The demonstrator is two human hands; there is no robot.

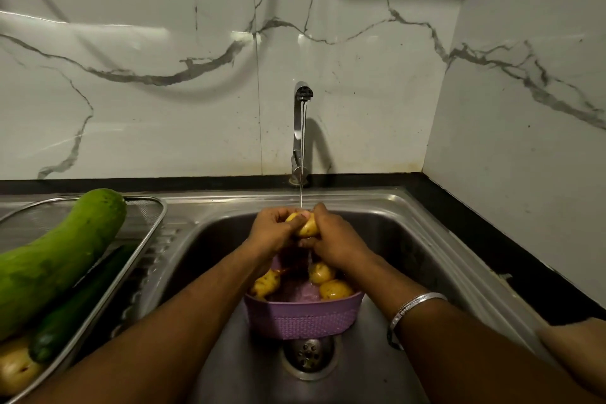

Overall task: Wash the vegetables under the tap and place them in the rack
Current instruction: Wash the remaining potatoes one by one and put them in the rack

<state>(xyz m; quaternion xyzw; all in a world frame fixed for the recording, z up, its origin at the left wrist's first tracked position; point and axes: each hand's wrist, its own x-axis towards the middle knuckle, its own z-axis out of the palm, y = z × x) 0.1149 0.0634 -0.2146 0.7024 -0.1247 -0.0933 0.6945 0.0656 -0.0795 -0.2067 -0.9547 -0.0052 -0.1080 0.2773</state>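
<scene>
Both hands hold one yellow potato [306,227] under the thin stream from the tap [301,128]. My left hand [272,233] grips its left side and my right hand [334,239] grips its right side, fingers curled round it. Below them a purple basket [301,318] stands in the sink [410,239] with three more potatoes [334,289] in it. The wire rack [144,239] at the left carries a big pale green gourd [59,259], a dark green cucumber [75,315] and a potato [14,367].
The sink drain [308,354] lies just in front of the basket. A black counter [492,256] runs along the right and back of the sink, under marble wall tiles. A silver bangle [410,308] circles my right wrist.
</scene>
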